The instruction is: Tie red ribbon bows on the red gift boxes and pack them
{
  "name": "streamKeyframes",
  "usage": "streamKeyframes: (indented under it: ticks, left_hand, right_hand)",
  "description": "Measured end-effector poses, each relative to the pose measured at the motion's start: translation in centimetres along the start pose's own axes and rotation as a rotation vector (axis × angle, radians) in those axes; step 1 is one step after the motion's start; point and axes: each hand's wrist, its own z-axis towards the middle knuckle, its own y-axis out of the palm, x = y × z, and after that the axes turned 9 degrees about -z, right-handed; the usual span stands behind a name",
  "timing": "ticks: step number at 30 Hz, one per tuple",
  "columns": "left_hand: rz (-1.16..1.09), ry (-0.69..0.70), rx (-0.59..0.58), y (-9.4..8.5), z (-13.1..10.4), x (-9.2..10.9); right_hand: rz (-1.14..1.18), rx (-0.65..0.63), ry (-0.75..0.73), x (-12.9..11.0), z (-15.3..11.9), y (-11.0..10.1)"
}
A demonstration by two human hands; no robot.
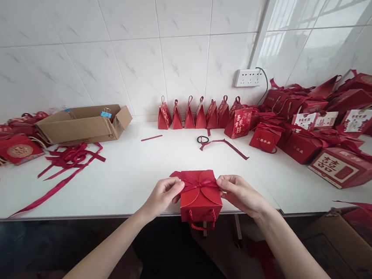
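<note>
A red gift box point(201, 200) with curved, petal-like top flaps sits at the front edge of the white table. A dark red ribbon point(199, 184) crosses its top and is looped into a bow. With thumb and fingers pinched, my left hand point(165, 190) grips the ribbon at the box's left side. On the right side my right hand point(238, 193) pinches the bow's other part, its fingers closed. A twisted red cord handle point(201, 225) hangs from the box's near face, over the table edge.
Loose ribbons point(72, 157) lie on the left by an open cardboard box point(84, 125). Several small triangular red boxes point(201, 117) line the wall. Red gift boxes point(300, 144) pile up at right; a black ring point(202, 139) and ribbon scrap point(228, 143) lie mid-table. A carton point(342, 255) stands lower right.
</note>
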Motion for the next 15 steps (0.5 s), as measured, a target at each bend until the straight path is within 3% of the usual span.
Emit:
streamKeyframes:
  ticks: [10,12,15]
  left_hand:
    - [0.013,0.007,-0.013,-0.1,0.0,-0.2]
    - [0.088,0.073,0.027,-0.3,0.0,0.5]
    - [0.307,0.307,0.151,-0.3,0.2,2.4]
  right_hand:
    - [0.102,0.005,-0.040,1.5,-0.1,-0.6]
    - [0.094,-0.024,-0.025,1.4,-0.1,-1.1]
    - [0.021,-0.009,0.029,0.7,0.0,-1.5]
